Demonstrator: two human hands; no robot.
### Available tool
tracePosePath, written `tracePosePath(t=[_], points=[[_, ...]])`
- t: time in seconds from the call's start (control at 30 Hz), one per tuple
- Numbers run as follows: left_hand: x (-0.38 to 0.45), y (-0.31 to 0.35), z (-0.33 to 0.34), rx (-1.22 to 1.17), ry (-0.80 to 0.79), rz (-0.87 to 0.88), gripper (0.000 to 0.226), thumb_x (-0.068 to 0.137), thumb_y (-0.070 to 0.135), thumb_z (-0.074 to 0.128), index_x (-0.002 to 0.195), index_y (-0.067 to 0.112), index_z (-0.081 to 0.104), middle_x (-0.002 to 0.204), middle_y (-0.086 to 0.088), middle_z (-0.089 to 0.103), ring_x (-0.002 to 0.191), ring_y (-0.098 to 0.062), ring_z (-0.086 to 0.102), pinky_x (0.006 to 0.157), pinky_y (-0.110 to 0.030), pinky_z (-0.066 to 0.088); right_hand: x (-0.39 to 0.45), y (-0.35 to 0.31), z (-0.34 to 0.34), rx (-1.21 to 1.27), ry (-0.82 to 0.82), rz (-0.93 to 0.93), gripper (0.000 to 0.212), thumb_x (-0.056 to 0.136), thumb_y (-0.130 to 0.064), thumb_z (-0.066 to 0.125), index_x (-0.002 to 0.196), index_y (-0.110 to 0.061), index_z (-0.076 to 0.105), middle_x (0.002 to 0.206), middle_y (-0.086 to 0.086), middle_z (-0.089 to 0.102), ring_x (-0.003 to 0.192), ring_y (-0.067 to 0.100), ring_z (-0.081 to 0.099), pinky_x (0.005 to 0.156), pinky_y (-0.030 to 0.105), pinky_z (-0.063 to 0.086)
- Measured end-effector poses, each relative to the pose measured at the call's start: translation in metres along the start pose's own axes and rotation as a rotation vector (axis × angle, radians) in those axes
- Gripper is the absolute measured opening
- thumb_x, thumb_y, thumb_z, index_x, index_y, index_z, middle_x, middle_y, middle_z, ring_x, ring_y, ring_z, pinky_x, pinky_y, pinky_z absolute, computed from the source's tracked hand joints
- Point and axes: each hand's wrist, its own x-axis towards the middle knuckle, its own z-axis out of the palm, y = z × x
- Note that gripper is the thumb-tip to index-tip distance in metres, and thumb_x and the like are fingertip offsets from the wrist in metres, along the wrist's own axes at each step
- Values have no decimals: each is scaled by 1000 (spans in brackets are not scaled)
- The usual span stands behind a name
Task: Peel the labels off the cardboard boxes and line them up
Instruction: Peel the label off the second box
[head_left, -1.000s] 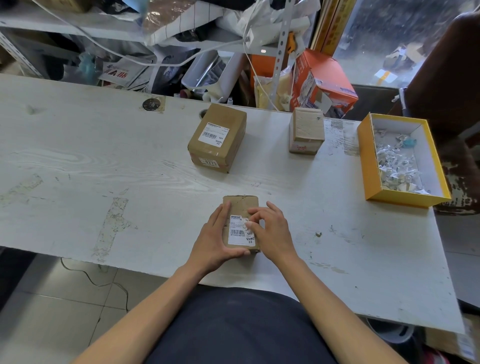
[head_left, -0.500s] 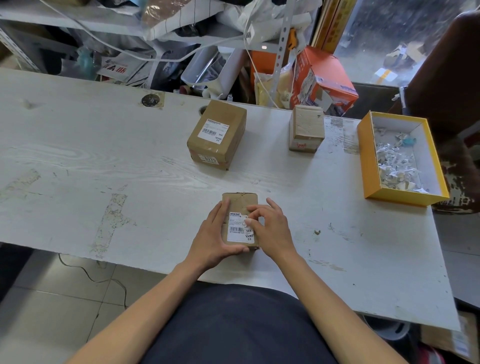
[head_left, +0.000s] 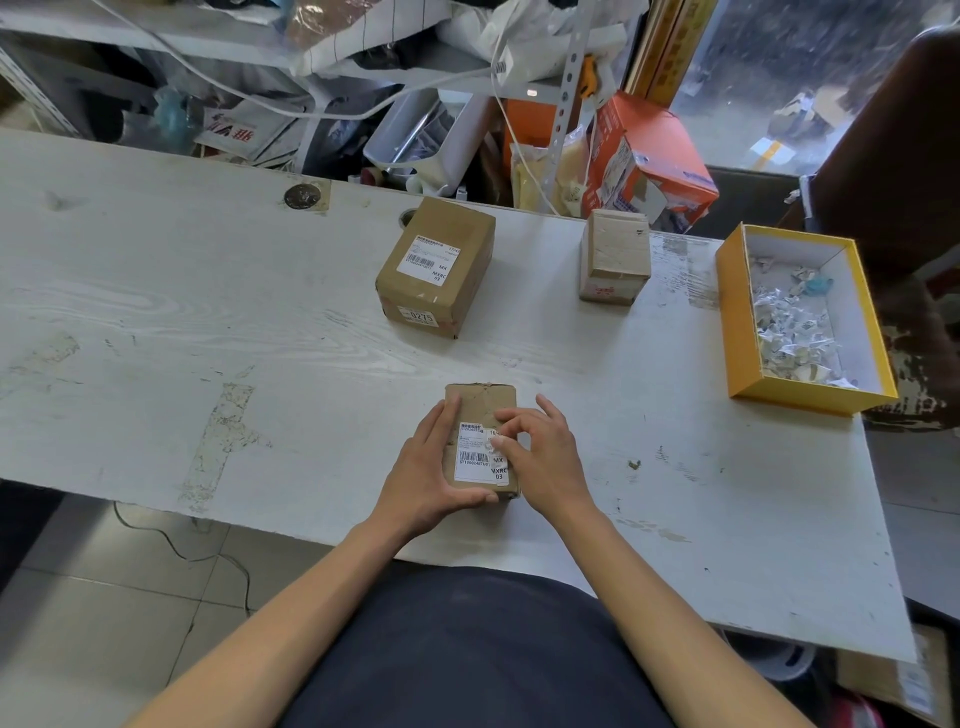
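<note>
On the table (head_left: 156, 322): three cardboard boxes, well apart, not lined up.
Yellow tray (head_left: 727, 317): at the right edge, holds torn paper scraps, probably peeled labels.
Large box (head_left: 457, 239): far centre, white labels on top and front, untouched.
Pale box (head_left: 615, 249): right of it, top looks bare.
Small box (head_left: 480, 405): near edge, brown, scuffed.
Left hand (head_left: 423, 473): wraps the small box's left side, steadying it.
Right hand (head_left: 545, 457): fingers curled, picking at the label.
Label (head_left: 475, 460): white, barcoded, mostly stuck.
</note>
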Motion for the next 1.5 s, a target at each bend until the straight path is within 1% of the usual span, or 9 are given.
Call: tracePosePath(t=[0.47,0.73,0.87,0.93,1.0,1.1,1.2,1.37,1.5], points=[[0,0,-1,-5,-3,-3,128,52,66,83,150,53,0,161,12,18,145,-10,26,116,-44,34,1,1,1,-18,-1,2,8,87,-18,67,79,-16,65,120,-13,65,144,15,23,115,39,22],[-1,2,-1,2,-2,3,126,53,64,82,144,61,-5,161,13,17,146,-8,24,117,-40,32,0,-2,0,-11,-12,15,8,88,-17,67,79,-15,65,121,-10,65,142,15,27,111,30,23],[0,1,0,2,-4,0,127,52,66,81,148,56,-1,161,13,17,145,-9,24,116,-41,33,-1,-2,-1,35,-14,13,13,86,-14,67,75,-17,63,119,-8,66,135,13,36,104,23,25],[0,0,0,5,-5,0,127,52,68,81,149,53,1,161,13,18,145,-8,24,116,-41,33,-1,-2,-1,46,-5,5,14,86,-13,68,73,-16,63,116,-9,66,128,12,45,103,24,33],[0,-1,0,4,-8,0,128,52,69,81,150,52,1,161,13,18,146,-8,24,116,-42,33,-1,-1,-1,70,3,7,12,85,-12,67,74,-12,64,114,-10,66,116,8,54,93,17,43],[1,0,0,-2,-6,2,128,52,67,82,151,51,2,161,13,18,146,-8,24,116,-42,33,0,-1,-3,88,6,12,10,85,-11,67,76,-9,65,114,-10,66,105,5,57,75,3,41],[1,0,0,1,-7,4,128,53,65,83,151,49,2,160,13,19,145,-8,25,116,-41,33,1,0,-2,91,6,5,10,85,-10,68,75,-10,66,114,-9,66,103,4,58,75,0,40],[1,-1,1,6,-3,5,128,53,64,84,152,47,4,160,12,20,145,-7,25,116,-40,33,0,-2,-2,132,2,4,21,85,-8,68,69,-21,62,113,-8,66,98,8,61,80,15,49],[1,-1,0,3,-7,7,128,53,65,83,152,47,3,161,12,19,145,-8,25,116,-39,33,0,-2,-2,130,3,0,21,85,-8,68,69,-21,62,110,-10,66,96,7,61,81,19,52]])
